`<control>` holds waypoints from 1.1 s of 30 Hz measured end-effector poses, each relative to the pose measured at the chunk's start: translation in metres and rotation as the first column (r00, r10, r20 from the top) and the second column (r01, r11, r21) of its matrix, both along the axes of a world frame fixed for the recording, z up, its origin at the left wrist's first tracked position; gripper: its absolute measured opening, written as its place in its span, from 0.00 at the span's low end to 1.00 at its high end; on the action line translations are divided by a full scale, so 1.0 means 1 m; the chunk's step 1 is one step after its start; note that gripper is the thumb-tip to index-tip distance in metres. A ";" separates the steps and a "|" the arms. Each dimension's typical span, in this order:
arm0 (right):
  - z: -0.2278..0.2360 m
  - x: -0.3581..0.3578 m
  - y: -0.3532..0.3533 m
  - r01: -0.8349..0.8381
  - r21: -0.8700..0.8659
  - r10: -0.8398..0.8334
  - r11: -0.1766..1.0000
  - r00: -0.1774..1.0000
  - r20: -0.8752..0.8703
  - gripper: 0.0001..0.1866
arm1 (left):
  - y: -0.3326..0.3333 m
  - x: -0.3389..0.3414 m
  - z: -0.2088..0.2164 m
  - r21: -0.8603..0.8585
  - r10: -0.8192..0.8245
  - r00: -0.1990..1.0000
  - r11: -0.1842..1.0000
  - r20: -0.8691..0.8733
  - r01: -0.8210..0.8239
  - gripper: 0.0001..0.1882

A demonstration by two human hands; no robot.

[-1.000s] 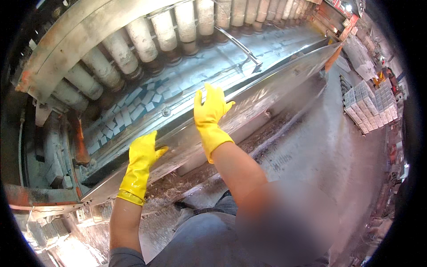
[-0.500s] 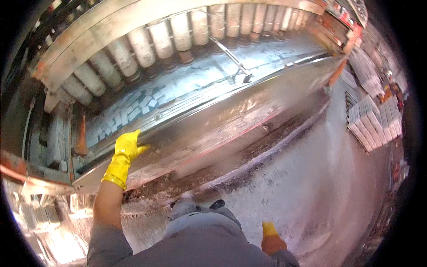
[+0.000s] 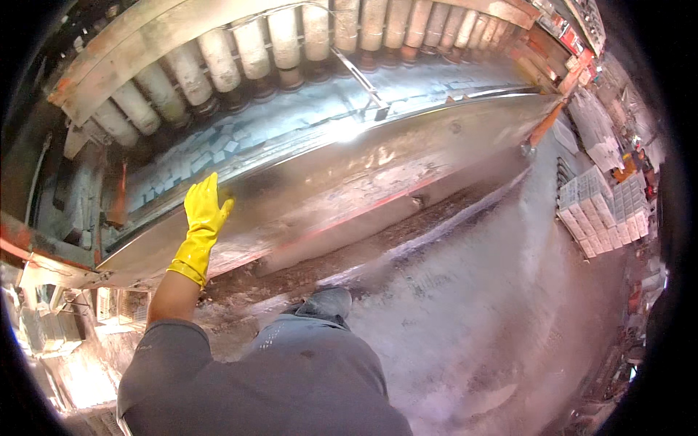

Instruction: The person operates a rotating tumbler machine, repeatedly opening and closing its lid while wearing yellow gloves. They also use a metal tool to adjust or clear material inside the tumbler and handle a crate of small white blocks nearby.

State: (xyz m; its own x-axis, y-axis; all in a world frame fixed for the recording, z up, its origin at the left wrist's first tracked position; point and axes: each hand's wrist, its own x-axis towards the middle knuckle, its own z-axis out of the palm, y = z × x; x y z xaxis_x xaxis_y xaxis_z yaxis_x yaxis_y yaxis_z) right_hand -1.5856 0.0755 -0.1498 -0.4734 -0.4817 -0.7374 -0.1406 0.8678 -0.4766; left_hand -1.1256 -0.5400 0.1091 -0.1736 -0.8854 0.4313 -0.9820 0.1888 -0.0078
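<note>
My left hand (image 3: pixel 204 208), in a long yellow rubber glove, is stretched out at the upper edge of a big machine's long metal front panel (image 3: pixel 363 182). Its fingers are straight and the thumb stands apart; nothing shows in it. Whether the palm touches the panel's edge I cannot tell. Behind that edge lies a wet-looking bed with small pale rectangular pieces (image 3: pixel 190 163) on its left part. A thin metal arm (image 3: pixel 358 76) reaches down over the bed. My right hand is out of the picture.
A row of thick pale cylinders (image 3: pixel 283 40) hangs under a curved beam (image 3: pixel 174 33) at the far side. Stacked pale blocks (image 3: pixel 592 211) stand on the right. Dirt (image 3: pixel 254 287) lies along the machine's foot, beside the grey floor (image 3: pixel 465 312). Bright crates (image 3: pixel 47 327) are at lower left.
My left hand has lifted slightly and its fingers have straightened. The right hand has gone out of view. The view has shifted, and one shoe now shows farther along the machine's foot.
</note>
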 end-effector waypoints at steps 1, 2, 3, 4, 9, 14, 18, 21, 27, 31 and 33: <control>0.004 0.001 -0.009 0.010 -0.012 -0.009 1.000 1.000 0.016 0.13 | -0.006 -0.020 -0.002 -0.034 -0.020 1.000 0.999 -0.020 0.019 0.44; 0.005 -0.001 -0.014 0.008 -0.019 -0.007 1.000 1.000 0.020 0.13 | -0.015 -0.046 -0.002 -0.079 -0.046 0.998 0.996 -0.046 0.043 0.44; 0.007 -0.004 -0.019 0.010 -0.022 -0.009 1.000 1.000 0.019 0.13 | -0.023 -0.069 0.000 -0.104 -0.067 0.997 0.993 -0.049 0.061 0.43; 0.011 -0.010 -0.020 0.019 -0.017 -0.019 1.000 1.000 0.008 0.13 | -0.034 -0.096 -0.001 -0.109 -0.090 0.994 0.991 -0.068 0.082 0.43; 0.021 -0.056 -0.010 0.007 0.048 -0.005 0.999 0.999 -0.042 0.14 | -0.074 -0.222 0.012 -0.056 -0.124 0.987 0.991 -0.102 0.119 0.41; 0.019 -0.121 -0.007 -0.169 0.031 0.172 0.985 0.973 -0.155 0.14 | -0.106 -0.318 0.014 -0.120 -0.173 0.980 0.980 -0.101 0.161 0.41; 0.006 -0.191 -0.031 -0.579 -0.144 0.416 0.802 0.716 -0.561 0.14 | -0.130 -0.386 0.025 -0.045 -0.177 0.977 0.984 -0.116 0.173 0.40; -0.018 -0.241 -0.068 0.083 -0.419 -0.092 0.904 0.996 -0.002 0.16 | -0.151 -0.430 0.025 -0.086 -0.270 0.950 0.962 -0.157 0.259 0.41; 0.072 -0.274 -0.221 0.748 -0.314 -0.661 0.584 0.663 0.351 0.20 | -0.179 -0.510 0.038 -0.015 -0.320 0.929 0.946 -0.185 0.323 0.41; -0.014 -0.326 -0.184 -0.576 0.159 0.576 0.801 0.674 -0.463 0.20 | -0.186 -0.537 0.048 -0.084 -0.394 0.899 0.919 -0.190 0.385 0.40; -0.064 -0.422 -0.054 -0.729 -0.022 0.604 0.684 0.583 -0.543 0.16 | -0.201 -0.509 0.016 0.065 -0.286 0.900 0.944 -0.330 0.324 0.40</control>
State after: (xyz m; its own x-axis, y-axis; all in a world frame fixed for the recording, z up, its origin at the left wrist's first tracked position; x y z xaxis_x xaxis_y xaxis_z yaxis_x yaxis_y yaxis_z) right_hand -2.0079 0.0212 -0.2137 -0.1887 -0.9170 -0.3514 -0.8856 0.3136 -0.3427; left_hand -1.6344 -0.7408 0.1254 -0.3164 -0.8575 0.4057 -0.8245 0.4601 0.3295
